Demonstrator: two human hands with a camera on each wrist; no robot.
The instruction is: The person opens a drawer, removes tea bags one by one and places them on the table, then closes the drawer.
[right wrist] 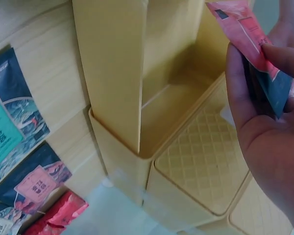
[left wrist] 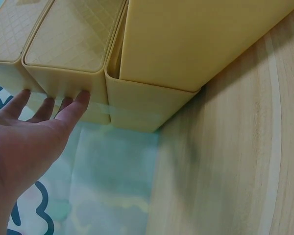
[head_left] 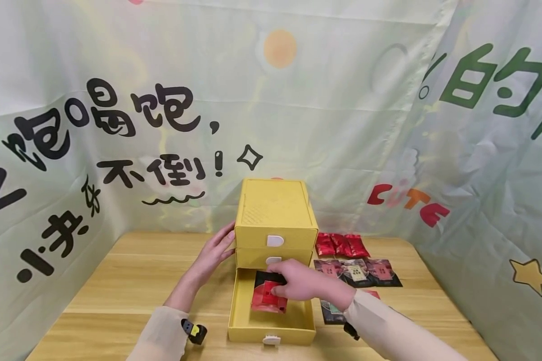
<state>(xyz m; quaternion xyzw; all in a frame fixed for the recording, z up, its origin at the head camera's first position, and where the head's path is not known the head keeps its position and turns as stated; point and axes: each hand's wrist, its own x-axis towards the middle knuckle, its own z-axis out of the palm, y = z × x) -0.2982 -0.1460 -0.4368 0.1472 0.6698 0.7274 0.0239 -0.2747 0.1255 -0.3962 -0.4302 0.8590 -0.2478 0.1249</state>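
Note:
My right hand [head_left: 300, 282] pinches a red and black sachet [head_left: 269, 301] over the pulled-out bottom drawer [head_left: 293, 321] of a yellow drawer unit [head_left: 277, 205]. In the right wrist view, thumb and fingers grip the sachet [right wrist: 247, 36] on both faces, and the drawer's bare inside [right wrist: 171, 93] shows below it. My left hand [head_left: 211, 253] is at the unit's left side. Seen from the left wrist, the left hand [left wrist: 34, 132] has its fingers extended, fingertips right at the side wall [left wrist: 73, 83] of the upper drawers.
Right of the unit lie three shiny red packets [head_left: 340, 245] in a row. Nearer are dark sachets with labels [head_left: 358, 273], and more packets [head_left: 331, 311] lie partly under my right arm. A printed cloth [head_left: 207, 50] hangs behind the wooden table [head_left: 99, 296].

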